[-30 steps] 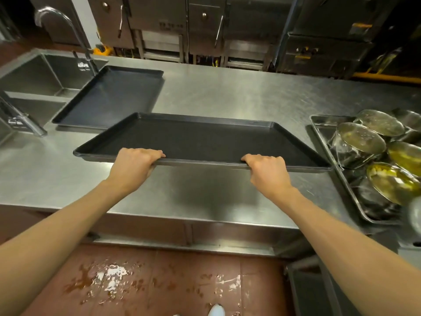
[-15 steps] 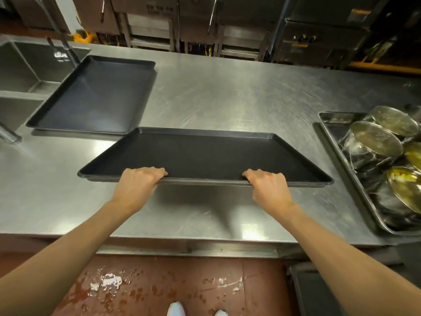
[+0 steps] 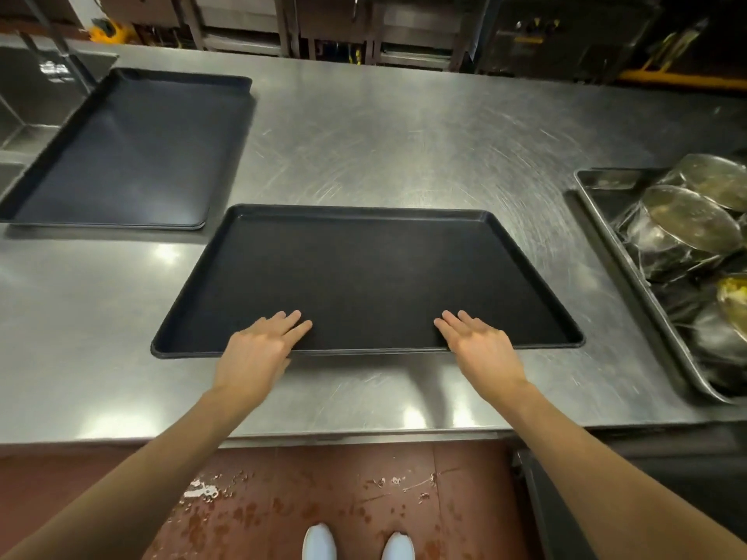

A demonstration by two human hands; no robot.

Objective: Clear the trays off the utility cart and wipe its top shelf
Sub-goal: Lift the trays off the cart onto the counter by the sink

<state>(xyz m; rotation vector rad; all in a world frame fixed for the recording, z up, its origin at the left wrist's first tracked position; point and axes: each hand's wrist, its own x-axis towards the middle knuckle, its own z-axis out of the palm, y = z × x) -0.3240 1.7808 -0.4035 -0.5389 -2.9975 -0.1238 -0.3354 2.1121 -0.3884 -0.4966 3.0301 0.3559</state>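
The black tray [image 3: 364,276] lies flat on the steel bench [image 3: 404,135], close to the near edge and about in the middle of its width. It is a shallow rectangle with rounded corners and a low raised rim, and its surface is matte with a fine grain. My left hand [image 3: 258,349] lies over the near rim of it, the fingers [image 3: 289,321] straight and a little spread, reaching onto the tray floor; it grips nothing. My right hand [image 3: 481,349] lies the same way further right along the same rim, fingers [image 3: 454,323] straight and flat, also holding nothing.

A second black tray [image 3: 129,155] of the same shape sits at the far left of the bench, beside the sink [image 3: 24,99], apart from the first one. Its surface looks smoother and has a dull shine.

At the right edge of the bench a steel pan [image 3: 598,204] carries round metal bowls [image 3: 683,220], shiny and lying tilted against each other.

The bench top is brushed steel with many circular scratches and bright reflections of lamps. I can read no writing or label on any of these things.
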